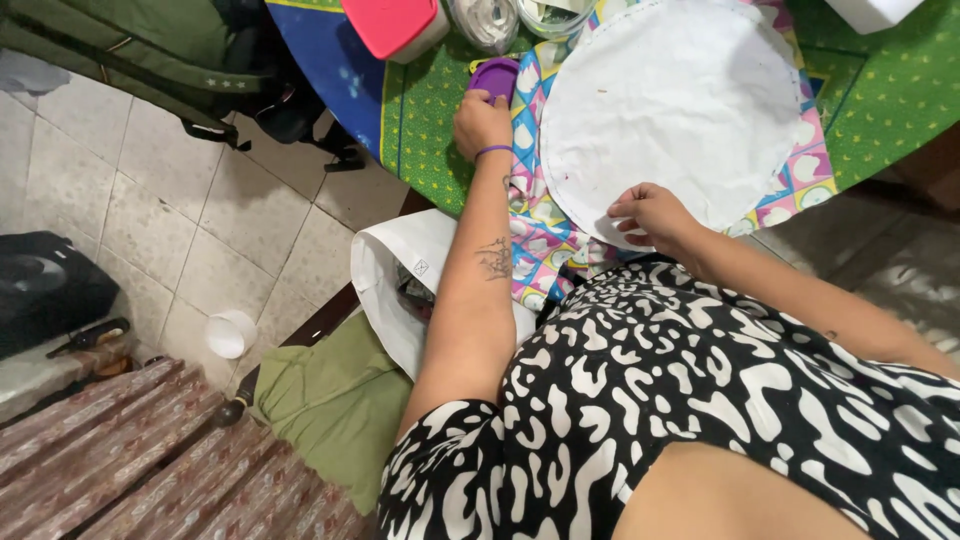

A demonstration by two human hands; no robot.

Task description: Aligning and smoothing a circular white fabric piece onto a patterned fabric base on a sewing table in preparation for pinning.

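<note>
Now two hands: left (481, 122) gripping one purple lid (496, 76), right (652, 214) pinching one white cloth circle (676, 100).

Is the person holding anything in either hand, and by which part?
The right hand pinches the white round cloth at its near edge. The left hand rests on a small purple container; whether it grips it cannot be told.

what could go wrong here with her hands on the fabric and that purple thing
1. The right hand pinches only the near edge of the white round fabric, so a tug might drag it out of line with the patterned cloth beneath.
2. The left hand reaches onto the small purple container close to the table edge; a nudge could push it off onto the tiled floor.
3. The patterned cloth hangs over the edge and may slide down.
</note>
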